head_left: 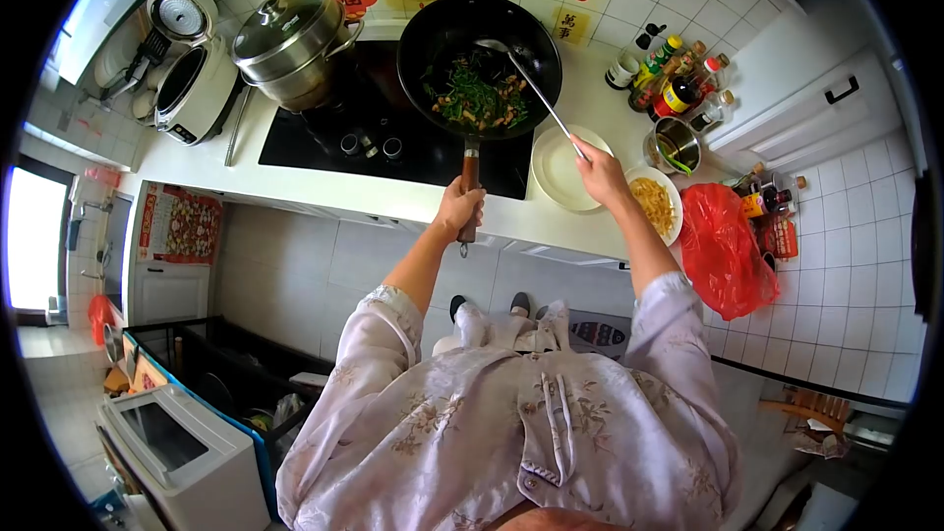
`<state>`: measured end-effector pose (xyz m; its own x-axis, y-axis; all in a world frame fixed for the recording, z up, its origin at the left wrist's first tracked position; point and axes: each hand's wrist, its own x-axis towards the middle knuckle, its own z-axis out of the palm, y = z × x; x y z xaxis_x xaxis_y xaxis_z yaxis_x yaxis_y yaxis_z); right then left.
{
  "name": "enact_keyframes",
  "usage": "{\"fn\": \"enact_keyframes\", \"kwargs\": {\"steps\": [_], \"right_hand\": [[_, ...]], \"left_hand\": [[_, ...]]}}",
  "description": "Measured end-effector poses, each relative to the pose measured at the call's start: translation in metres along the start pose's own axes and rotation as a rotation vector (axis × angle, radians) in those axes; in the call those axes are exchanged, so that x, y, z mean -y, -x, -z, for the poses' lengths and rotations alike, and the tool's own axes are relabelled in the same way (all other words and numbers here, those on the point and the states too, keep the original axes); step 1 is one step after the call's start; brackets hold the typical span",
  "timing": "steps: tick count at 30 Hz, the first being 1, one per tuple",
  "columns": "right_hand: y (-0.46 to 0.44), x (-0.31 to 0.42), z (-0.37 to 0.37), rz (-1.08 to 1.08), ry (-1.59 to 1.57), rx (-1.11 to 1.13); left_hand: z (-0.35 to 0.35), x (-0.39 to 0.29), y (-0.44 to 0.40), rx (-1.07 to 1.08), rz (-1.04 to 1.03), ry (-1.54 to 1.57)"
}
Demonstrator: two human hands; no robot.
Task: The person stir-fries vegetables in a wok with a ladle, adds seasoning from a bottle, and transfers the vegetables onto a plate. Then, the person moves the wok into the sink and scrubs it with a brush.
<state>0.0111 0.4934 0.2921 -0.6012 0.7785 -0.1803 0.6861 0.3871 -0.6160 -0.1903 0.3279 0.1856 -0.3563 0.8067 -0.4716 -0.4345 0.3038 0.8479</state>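
My left hand [460,208] is closed around the wooden handle of a black wok [418,49] on the dark cooktop [315,149]. In the wok lies a heap of chopped greens with small brown pieces [474,96]. My right hand [598,173] grips the upper end of a long metal spatula [539,90], whose head is inside the wok near its far right wall. Below that hand is a pale, shallow plate [562,184] with no food visible on it. Close to my right wrist stands a white bowl of yellowish shreds [653,205].
A lidded steel steamer pot [295,54] stands left of the wok, beside a white rice cooker [197,93]. Sauce bottles [678,93], a metal container [675,145] and a red plastic bag [726,251] occupy the right side. The counter's front edge runs below my forearms.
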Motion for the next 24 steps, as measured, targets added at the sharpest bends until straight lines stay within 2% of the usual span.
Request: {"fn": "enact_keyframes", "kwargs": {"steps": [2,3,7,9,13,17,19,20,22,24], "right_hand": [[-0.015,-0.011,-0.018,0.233,0.037,-0.102],[-0.01,-0.009,-0.017,0.14,0.091,-0.009],[0.036,-0.038,-0.012,0.221,0.007,0.03],[0.053,-0.034,0.005,0.031,-0.059,0.047],[0.034,-0.013,0.026,-0.089,0.106,-0.002],[0.029,-0.018,0.018,0.051,0.211,-0.09],[0.045,0.027,0.031,-0.286,-0.002,0.196],[0.048,0.029,0.029,-0.288,-0.002,0.196],[0.052,0.033,0.027,-0.362,-0.238,0.355],[0.054,0.044,0.027,-0.416,-0.324,0.389]], "left_hand": [[0.0,0.0,0.0,0.012,0.001,0.022],[0.001,0.0,0.0,0.023,0.004,0.047],[0.0,-0.006,0.001,0.015,0.001,0.046],[0.001,0.001,0.002,0.004,-0.011,-0.007],[-0.004,0.0,0.001,-0.017,-0.031,-0.031],[-0.006,-0.004,0.001,-0.039,-0.015,-0.055],[-0.007,-0.009,0.005,-0.039,-0.015,-0.062],[-0.008,-0.012,0.006,-0.051,-0.006,-0.065],[-0.011,-0.015,0.006,-0.06,0.001,-0.066],[-0.012,-0.016,0.006,-0.077,0.017,-0.09]]}}
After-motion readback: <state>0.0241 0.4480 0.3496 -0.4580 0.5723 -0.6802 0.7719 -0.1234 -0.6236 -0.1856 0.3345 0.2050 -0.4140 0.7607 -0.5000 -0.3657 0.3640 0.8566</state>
